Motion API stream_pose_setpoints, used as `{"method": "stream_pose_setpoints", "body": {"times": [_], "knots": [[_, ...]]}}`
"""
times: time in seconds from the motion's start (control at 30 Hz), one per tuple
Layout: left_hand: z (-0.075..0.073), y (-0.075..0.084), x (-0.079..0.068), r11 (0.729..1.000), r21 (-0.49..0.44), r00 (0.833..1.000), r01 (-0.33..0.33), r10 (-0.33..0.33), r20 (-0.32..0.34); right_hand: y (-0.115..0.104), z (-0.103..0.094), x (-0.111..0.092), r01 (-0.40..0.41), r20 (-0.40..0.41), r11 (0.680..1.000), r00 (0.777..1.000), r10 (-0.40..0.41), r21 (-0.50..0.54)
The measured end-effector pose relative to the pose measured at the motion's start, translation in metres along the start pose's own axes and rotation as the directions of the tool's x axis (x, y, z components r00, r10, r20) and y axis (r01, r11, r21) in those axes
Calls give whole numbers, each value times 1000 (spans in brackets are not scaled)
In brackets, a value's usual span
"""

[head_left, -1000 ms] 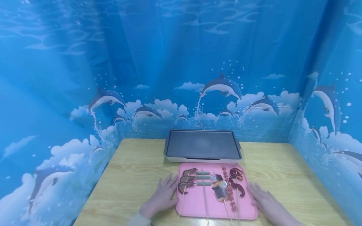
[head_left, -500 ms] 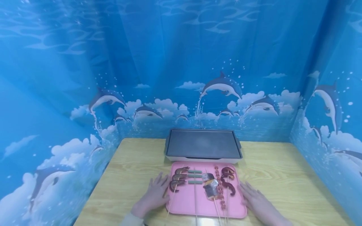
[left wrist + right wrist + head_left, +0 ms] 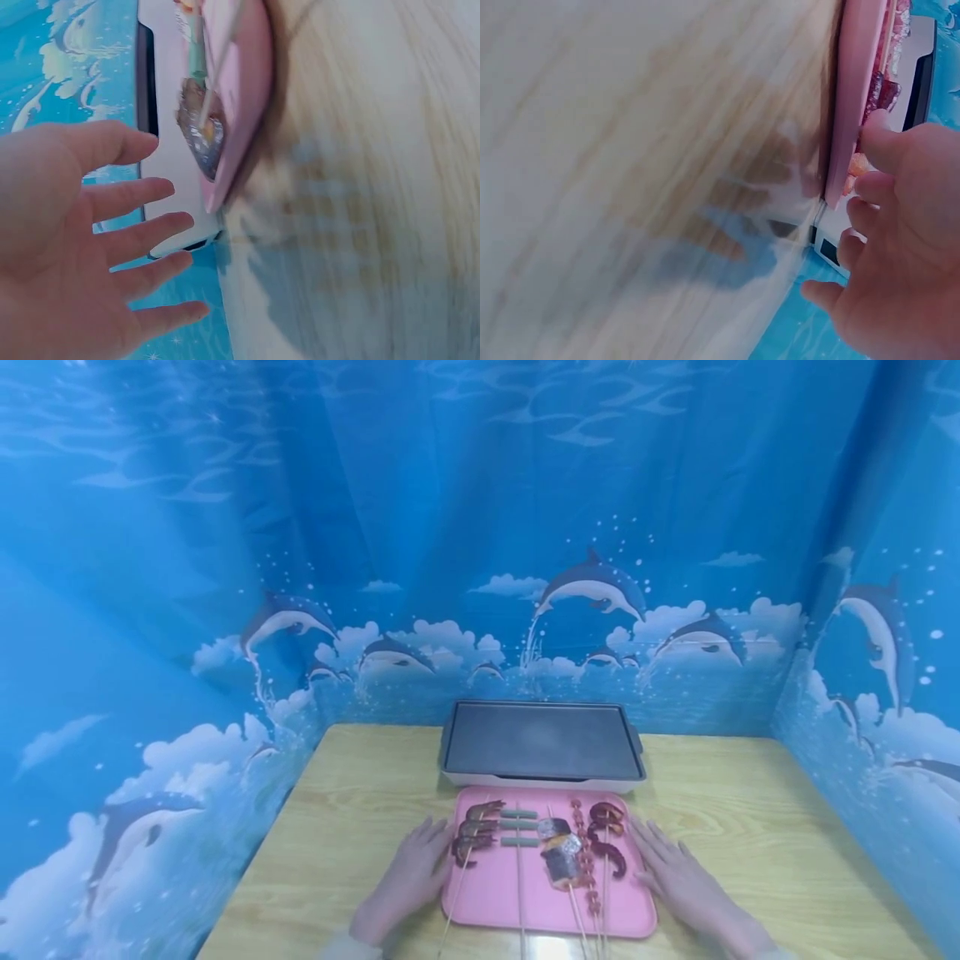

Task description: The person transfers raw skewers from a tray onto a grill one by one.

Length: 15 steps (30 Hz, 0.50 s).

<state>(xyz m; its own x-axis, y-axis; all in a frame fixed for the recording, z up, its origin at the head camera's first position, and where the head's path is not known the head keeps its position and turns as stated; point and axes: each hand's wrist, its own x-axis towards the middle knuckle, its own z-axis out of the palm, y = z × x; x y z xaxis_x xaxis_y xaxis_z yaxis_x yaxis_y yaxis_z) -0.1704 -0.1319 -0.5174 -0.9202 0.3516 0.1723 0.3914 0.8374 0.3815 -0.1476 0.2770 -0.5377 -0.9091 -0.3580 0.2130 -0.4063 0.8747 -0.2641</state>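
Observation:
A pink tray [image 3: 487, 902] lies on the table with several food skewers on it. From left to right in the head view come shrimp [image 3: 474, 835], green sticks [image 3: 519, 827], silvery fish pieces [image 3: 562, 864], small red pieces [image 3: 587, 864] and dark red curled tentacle-like pieces [image 3: 611, 857]. My left hand [image 3: 408, 877] is at the tray's left edge, its fingers spread and straight in the left wrist view. Along the right edge my right hand [image 3: 682, 881] has its fingers extended, the thumb overlapping the rim in the right wrist view. Neither hand grips anything.
Directly behind the tray stands a flat black griddle [image 3: 540, 739] with a pale base. Both rest on a light wood table [image 3: 360, 777]. A blue curtain [image 3: 450, 527] printed with dolphins hangs behind and at both sides.
The tray and skewers shifted left with both hands during the first half second, then stayed nearly still. The right hand's fingers have since moved slightly up along the tray's right edge.

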Motion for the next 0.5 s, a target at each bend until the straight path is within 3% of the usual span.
{"method": "stream_pose_setpoints", "body": {"times": [0.3, 0.5], "knots": [[-6, 16, -2, 982, -124, 988, 143, -148, -33, 1, -1, 2, -37, 82, 999, 996, 36, 17], [1, 22, -8, 950, -248, 981, 192, -190, 31, 0, -2, 5, -37, 102, 999, 994, 35, 16]]}}
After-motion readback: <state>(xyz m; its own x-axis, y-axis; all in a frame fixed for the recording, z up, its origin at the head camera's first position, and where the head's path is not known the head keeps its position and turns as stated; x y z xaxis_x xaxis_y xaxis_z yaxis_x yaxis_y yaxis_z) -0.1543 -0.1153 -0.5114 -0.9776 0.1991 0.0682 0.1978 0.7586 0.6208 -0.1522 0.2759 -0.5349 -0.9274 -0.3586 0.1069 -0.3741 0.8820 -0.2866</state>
